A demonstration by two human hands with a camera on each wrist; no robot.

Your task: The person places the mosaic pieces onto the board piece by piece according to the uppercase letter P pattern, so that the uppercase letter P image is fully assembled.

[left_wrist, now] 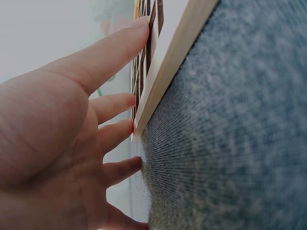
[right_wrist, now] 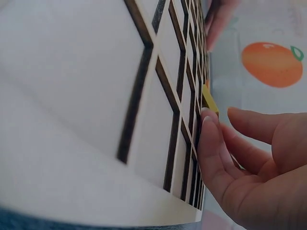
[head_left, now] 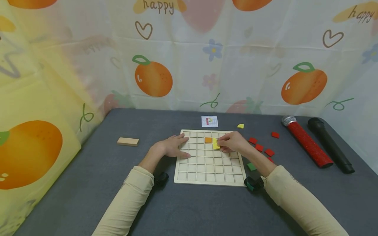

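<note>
A pale wooden grid board (head_left: 200, 168) lies on the table. My left hand (head_left: 172, 146) rests at its left edge with fingers spread; in the left wrist view the thumb (left_wrist: 115, 50) reaches over the rim. An orange square tile (head_left: 208, 140) sits in an upper cell, with yellow tiles (head_left: 216, 146) just right of it. There my right hand (head_left: 234, 143) pinches a yellow tile (right_wrist: 209, 99) between thumb and fingertips. In the right wrist view that tile stands tilted at the grid, partly hidden by the fingers.
Several red tiles (head_left: 259, 147) and a green piece (head_left: 251, 167) lie right of the board. Behind it are a patterned card (head_left: 209, 121) and a yellow quarter-round piece (head_left: 240, 126). A wooden block (head_left: 128, 141) lies left; red (head_left: 310, 144) and black microphones (head_left: 330, 146) lie right.
</note>
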